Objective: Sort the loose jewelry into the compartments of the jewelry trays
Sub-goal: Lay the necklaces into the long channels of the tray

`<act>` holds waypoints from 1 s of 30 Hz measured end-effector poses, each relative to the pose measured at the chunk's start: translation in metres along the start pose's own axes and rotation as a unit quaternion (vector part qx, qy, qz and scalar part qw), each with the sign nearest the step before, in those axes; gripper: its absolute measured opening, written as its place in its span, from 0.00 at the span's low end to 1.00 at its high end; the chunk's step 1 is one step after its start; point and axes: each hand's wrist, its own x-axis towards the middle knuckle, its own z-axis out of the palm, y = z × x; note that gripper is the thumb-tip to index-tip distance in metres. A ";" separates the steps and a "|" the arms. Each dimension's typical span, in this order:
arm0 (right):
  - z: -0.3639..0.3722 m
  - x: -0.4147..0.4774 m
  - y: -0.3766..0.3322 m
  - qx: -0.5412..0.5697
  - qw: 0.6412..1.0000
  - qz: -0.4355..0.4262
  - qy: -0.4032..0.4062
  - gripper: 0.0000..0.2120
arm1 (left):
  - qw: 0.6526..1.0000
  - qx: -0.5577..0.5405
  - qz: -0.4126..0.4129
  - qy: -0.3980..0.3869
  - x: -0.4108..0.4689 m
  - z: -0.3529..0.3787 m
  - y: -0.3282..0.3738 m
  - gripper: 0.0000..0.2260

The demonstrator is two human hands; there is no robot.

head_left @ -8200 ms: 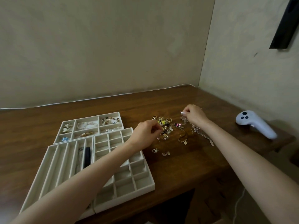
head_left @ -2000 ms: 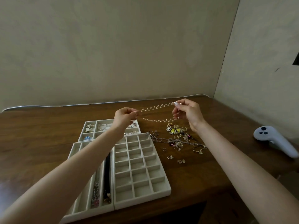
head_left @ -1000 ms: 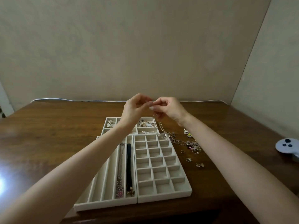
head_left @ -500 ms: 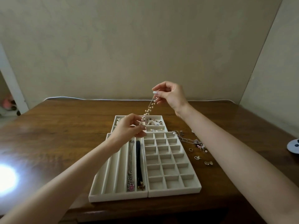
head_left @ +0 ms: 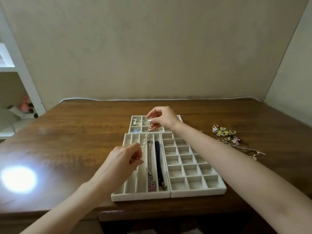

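Head view: half a second ago the pearl strand (head_left: 145, 140) dangled from a raised right hand (head_left: 163, 118). That hand has now dropped low and the left hand (head_left: 125, 157) has drawn back toward the person, so the strand runs stretched lengthwise between the two grips, over the long-slot tray (head_left: 140, 198). I judge it is about to be laid into an empty slot, so this piece is nearly sorted. The right thumb and fingertips are closed in a pinch on the strand's far end, directly above the small rear tray (head_left: 130, 125). The left fingers are curled, pinching the near end. Just right of the left grip lie a chain with a pink pendant (head_left: 150, 166) and a black band (head_left: 158, 162), each in its own slot. Well to the right of both grips, the loose pile (head_left: 226, 134) waits unsorted.
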 end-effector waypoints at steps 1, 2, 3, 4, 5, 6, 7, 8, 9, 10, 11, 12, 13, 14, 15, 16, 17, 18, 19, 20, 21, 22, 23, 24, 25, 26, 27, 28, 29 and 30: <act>0.005 0.000 0.002 -0.005 1.000 0.004 -0.010 0.08 | 1.000 0.011 0.014 -0.006 -0.002 0.000 0.001 0.05; 0.010 0.000 0.004 -0.017 1.000 0.005 -0.016 0.08 | 1.000 0.016 0.022 -0.015 -0.003 -0.001 0.002 0.04; 0.014 0.000 0.006 -0.035 0.999 0.003 -0.020 0.08 | 0.999 0.019 0.027 -0.025 -0.004 -0.001 0.003 0.04; 0.017 0.001 0.008 -0.056 0.998 0.000 -0.022 0.08 | 0.999 0.022 0.028 -0.035 -0.003 -0.002 0.005 0.03; 0.020 0.002 0.010 -0.075 0.997 -0.003 -0.025 0.08 | 0.999 0.020 0.026 -0.043 -0.003 -0.002 0.007 0.03; 0.023 0.002 0.012 -0.089 0.996 -0.005 -0.029 0.07 | 0.998 0.016 0.020 -0.051 -0.002 -0.002 0.008 0.04; 0.025 0.003 0.014 -0.098 0.995 -0.005 -0.032 0.07 | 0.998 0.008 0.011 -0.060 0.000 -0.002 0.009 0.04; 0.027 0.003 0.015 -0.103 0.994 -0.005 -0.034 0.07 | 0.998 0.000 0.002 -0.069 0.001 -0.002 0.009 0.05; 0.028 0.004 0.016 -0.105 0.994 -0.004 -0.034 0.07 | 0.997 -0.009 -0.007 -0.078 0.002 -0.003 0.009 0.06; 0.029 0.003 0.017 -0.105 0.994 -0.002 -0.035 0.07 | 0.996 -0.016 -0.013 -0.088 0.002 -0.003 0.009 0.06; 0.030 0.003 0.018 -0.102 0.994 -0.001 -0.035 0.06 | 0.995 -0.024 -0.019 -0.099 0.003 -0.003 0.008 0.06; 0.031 0.003 0.018 -0.098 0.995 -0.001 -0.035 0.07 | 0.993 -0.032 -0.024 -0.109 0.003 -0.003 0.008 0.06; 0.031 0.003 0.018 -0.096 0.995 -0.002 -0.035 0.07 | 0.992 -0.037 -0.028 -0.120 0.003 -0.003 0.007 0.05; 0.031 0.003 0.018 -0.094 0.995 -0.003 -0.036 0.06 | 0.991 -0.036 -0.032 -0.128 0.003 -0.003 0.007 0.05; 0.031 0.002 0.018 -0.093 0.995 -0.003 -0.038 0.06 | 0.989 -0.031 -0.038 -0.137 0.004 -0.003 0.008 0.05; 0.031 0.002 0.018 -0.091 0.995 -0.003 -0.041 0.06 | 0.988 -0.027 -0.043 -0.145 0.004 -0.004 0.009 0.06; 0.032 0.001 0.018 -0.086 0.995 -0.001 -0.043 0.06 | 0.987 -0.026 -0.046 -0.153 0.005 -0.005 0.011 0.07; 0.032 0.001 0.018 -0.082 0.996 0.002 -0.047 0.06 | 0.986 -0.027 -0.048 -0.158 0.005 -0.006 0.013 0.08; 0.033 0.000 0.018 -0.079 0.996 0.004 -0.051 0.06 | 0.986 -0.027 -0.050 -0.159 0.006 -0.007 0.015 0.08; 0.033 -0.001 0.019 -0.077 0.995 0.004 -0.055 0.06 | 0.987 -0.026 -0.050 -0.153 0.007 -0.009 0.016 0.08; 0.033 -0.001 0.019 -0.079 0.995 0.004 -0.057 0.07 | 0.989 -0.024 -0.049 -0.141 0.008 -0.010 0.016 0.08; 0.033 -0.001 0.019 -0.084 0.995 0.002 -0.057 0.07 | 0.991 -0.023 -0.046 -0.123 0.010 -0.011 0.015 0.08; 0.033 -0.002 0.018 -0.090 0.994 -0.002 -0.056 0.07 | 0.994 -0.022 -0.042 -0.103 0.012 -0.011 0.014 0.08; 0.032 -0.003 0.018 -0.096 0.994 -0.006 -0.055 0.07 | 0.995 -0.022 -0.038 -0.085 0.014 -0.011 0.013 0.08; 0.030 -0.004 0.017 -0.102 0.993 -0.010 -0.054 0.07 | 0.997 -0.021 -0.034 -0.071 0.017 -0.011 0.012 0.07; 0.028 -0.005 0.016 -0.109 0.993 -0.014 -0.052 0.07 | 0.997 -0.019 -0.032 -0.061 0.019 -0.011 0.012 0.07; 0.024 -0.007 0.015 -0.116 0.992 -0.017 -0.050 0.07 | 0.998 -0.020 -0.031 -0.055 0.022 -0.010 0.012 0.07; 0.020 -0.009 0.014 -0.121 0.991 -0.019 -0.048 0.07 | 0.998 -0.022 -0.030 -0.049 0.025 -0.009 0.012 0.07; 0.015 -0.011 0.013 -0.124 0.991 -0.020 -0.046 0.07 | 0.998 -0.022 -0.027 -0.043 0.028 -0.007 0.012 0.07; 0.010 -0.013 0.013 -0.126 0.991 -0.020 -0.042 0.07 | 0.999 -0.022 -0.024 -0.037 0.033 -0.004 0.013 0.07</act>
